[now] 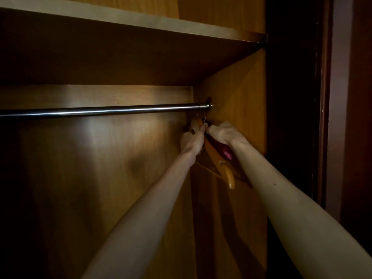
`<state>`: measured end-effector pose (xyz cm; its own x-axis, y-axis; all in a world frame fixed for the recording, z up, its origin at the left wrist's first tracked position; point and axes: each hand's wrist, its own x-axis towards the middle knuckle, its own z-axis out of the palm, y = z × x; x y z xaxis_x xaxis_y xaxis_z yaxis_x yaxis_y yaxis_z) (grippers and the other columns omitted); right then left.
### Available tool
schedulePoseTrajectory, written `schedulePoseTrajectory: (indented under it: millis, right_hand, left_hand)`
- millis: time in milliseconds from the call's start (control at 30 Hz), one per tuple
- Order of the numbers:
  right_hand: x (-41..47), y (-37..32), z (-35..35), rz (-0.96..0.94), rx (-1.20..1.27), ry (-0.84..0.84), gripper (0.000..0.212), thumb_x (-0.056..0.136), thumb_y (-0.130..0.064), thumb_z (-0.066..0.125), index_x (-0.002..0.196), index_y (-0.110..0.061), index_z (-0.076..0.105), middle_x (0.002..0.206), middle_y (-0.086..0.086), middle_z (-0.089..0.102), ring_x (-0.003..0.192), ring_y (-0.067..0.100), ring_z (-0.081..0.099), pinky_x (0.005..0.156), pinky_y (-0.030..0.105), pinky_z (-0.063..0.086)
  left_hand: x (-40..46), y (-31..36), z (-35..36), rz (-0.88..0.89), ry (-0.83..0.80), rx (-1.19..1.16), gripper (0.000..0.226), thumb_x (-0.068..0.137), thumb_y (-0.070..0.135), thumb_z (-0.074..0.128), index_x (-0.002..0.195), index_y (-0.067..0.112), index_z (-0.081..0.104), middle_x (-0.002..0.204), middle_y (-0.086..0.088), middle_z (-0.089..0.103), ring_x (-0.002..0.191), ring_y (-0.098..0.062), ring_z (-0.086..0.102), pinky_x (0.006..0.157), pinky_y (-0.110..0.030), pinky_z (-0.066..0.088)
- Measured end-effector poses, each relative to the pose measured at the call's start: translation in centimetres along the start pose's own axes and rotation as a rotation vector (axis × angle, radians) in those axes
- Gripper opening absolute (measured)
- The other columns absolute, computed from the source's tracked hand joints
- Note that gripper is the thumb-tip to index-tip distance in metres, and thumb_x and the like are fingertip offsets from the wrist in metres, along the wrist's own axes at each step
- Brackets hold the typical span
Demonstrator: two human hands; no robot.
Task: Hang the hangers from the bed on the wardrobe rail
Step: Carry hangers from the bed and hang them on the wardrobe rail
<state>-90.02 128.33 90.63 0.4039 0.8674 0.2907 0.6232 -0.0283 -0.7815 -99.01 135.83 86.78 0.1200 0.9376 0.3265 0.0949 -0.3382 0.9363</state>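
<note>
1. Left hand (pixel 191 140) up under the right end of the rail (pixel 100 111), fingers curled round the neck of a wooden hanger (pixel 216 156), pinching right by its hook.
2. Right hand (pixel 222 133) just beside it, knuckles nearly touching the left, also curled on the hanger tops. Gripping for sure, but hard to tell exactly which one in this light.
3. Count of hangers: at least two wooden ones, bunched tight together. One pale arm sticks down and toward the camera between the two forearms, rounded tip lowest. A second shape peeks out behind the left hand. Could be more in the bunch, too dark to say.
4. Something dark red (pixel 226 153) tucked under the right wrist, sitting against the hangers. Padded hanger or cloth, can't tell.
5. Two small metal hooks (pixel 202 118) visible just above the fingers, right under the rail at its far right end by the round wall bracket (pixel 209 104). Whether fully over the rail, can't tell from here.
6. One rail, metal, running left to right across the wardrobe, bare along the rest of its length.
7. One shelf (pixel 141 19) above the rail, wood side panel (pixel 241 87) on the right, dark door frame (pixel 322 97) beyond that.
</note>
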Motion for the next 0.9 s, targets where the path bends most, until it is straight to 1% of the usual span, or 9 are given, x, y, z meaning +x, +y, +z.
schedulePoseTrajectory:
  millis: [100, 167, 267, 367, 500, 600, 767, 833, 900]
  right_hand:
    - [-0.2, 0.6, 0.6, -0.016, -0.058, 0.069, 0.038, 0.099, -0.041, 0.049, 0.074, -0.014, 0.057, 0.08, 0.006, 0.063, 0.065, 0.019, 0.057, 0.051, 0.028, 0.038]
    - [-0.4, 1.1, 1.1, -0.023, -0.074, 0.109, 0.041, 0.099, -0.044, 0.05, 0.071, -0.015, 0.057, 0.077, 0.005, 0.062, 0.064, 0.018, 0.058, 0.05, 0.028, 0.038]
    - [-0.7, 2.3, 1.9, -0.041, -0.12, 0.136, 0.044, 0.099, -0.045, 0.05, 0.068, -0.015, 0.056, 0.073, 0.005, 0.063, 0.064, 0.02, 0.06, 0.053, 0.029, 0.044]
    - [-0.9, 3.2, 2.4, -0.115, -0.175, 0.193, 0.038, 0.1, -0.039, 0.049, 0.073, -0.014, 0.06, 0.074, 0.005, 0.063, 0.068, 0.022, 0.063, 0.064, 0.035, 0.053]
    - [-0.8, 3.0, 2.1, -0.151, -0.207, 0.194, 0.029, 0.101, -0.037, 0.049, 0.085, -0.017, 0.061, 0.074, 0.003, 0.062, 0.064, 0.017, 0.06, 0.056, 0.029, 0.047]
    - [-0.8, 2.9, 1.9, -0.089, -0.198, 0.152, 0.033, 0.1, -0.04, 0.051, 0.081, -0.015, 0.062, 0.08, 0.005, 0.065, 0.069, 0.02, 0.062, 0.061, 0.032, 0.05]
    - [-2.4, 4.4, 2.5, -0.046, -0.125, 0.136, 0.045, 0.098, -0.049, 0.049, 0.072, -0.015, 0.063, 0.075, 0.004, 0.067, 0.066, 0.02, 0.063, 0.057, 0.029, 0.045]
    - [-3.4, 5.6, 2.8, -0.047, -0.06, 0.138, 0.044, 0.096, -0.05, 0.05, 0.076, -0.015, 0.067, 0.077, 0.005, 0.071, 0.07, 0.022, 0.067, 0.064, 0.033, 0.053]
    - [-4.7, 7.3, 3.3, -0.064, -0.024, 0.149, 0.037, 0.094, -0.048, 0.055, 0.086, -0.015, 0.07, 0.081, 0.004, 0.073, 0.075, 0.024, 0.07, 0.075, 0.038, 0.058]
  left_hand:
    - [0.1, -0.3, 0.0, -0.03, -0.002, -0.011, 0.053, 0.089, 0.063, 0.06, 0.084, 0.011, 0.069, 0.058, 0.0, 0.055, 0.048, -0.014, 0.052, 0.044, -0.022, 0.039]
    - [0.2, -0.8, 0.0, -0.049, -0.035, -0.032, 0.056, 0.087, 0.064, 0.062, 0.093, 0.009, 0.07, 0.057, 0.001, 0.054, 0.045, -0.012, 0.049, 0.042, -0.021, 0.039]
    - [0.1, -1.4, 0.2, -0.065, -0.086, -0.027, 0.054, 0.089, 0.065, 0.06, 0.093, 0.012, 0.067, 0.057, 0.003, 0.053, 0.045, -0.008, 0.048, 0.042, -0.02, 0.04]
    - [-0.4, -1.5, 0.4, -0.057, -0.099, -0.023, 0.049, 0.091, 0.063, 0.058, 0.09, 0.014, 0.064, 0.059, 0.004, 0.053, 0.045, -0.006, 0.047, 0.042, -0.018, 0.04]
    - [-0.6, -1.2, 0.4, -0.056, -0.101, -0.004, 0.049, 0.093, 0.062, 0.056, 0.09, 0.013, 0.064, 0.059, 0.003, 0.054, 0.045, -0.006, 0.048, 0.044, -0.018, 0.041]
    - [-1.0, -1.1, 0.1, -0.071, -0.091, 0.007, 0.051, 0.093, 0.064, 0.055, 0.091, 0.014, 0.064, 0.059, 0.003, 0.054, 0.045, -0.006, 0.049, 0.042, -0.018, 0.041]
    - [-3.3, -1.8, -0.2, -0.075, -0.055, 0.043, 0.059, 0.09, 0.073, 0.049, 0.075, 0.017, 0.061, 0.057, 0.004, 0.056, 0.046, -0.009, 0.052, 0.043, -0.021, 0.043]
    - [-4.7, -3.0, -0.2, -0.026, -0.023, 0.046, 0.062, 0.093, 0.072, 0.043, 0.067, 0.018, 0.058, 0.057, 0.004, 0.057, 0.051, -0.012, 0.055, 0.048, -0.023, 0.043]
    - [-5.9, -5.0, -0.2, 0.058, 0.068, 0.033, 0.062, 0.096, 0.069, 0.039, 0.069, 0.017, 0.061, 0.065, 0.001, 0.062, 0.062, -0.016, 0.061, 0.057, -0.027, 0.044]
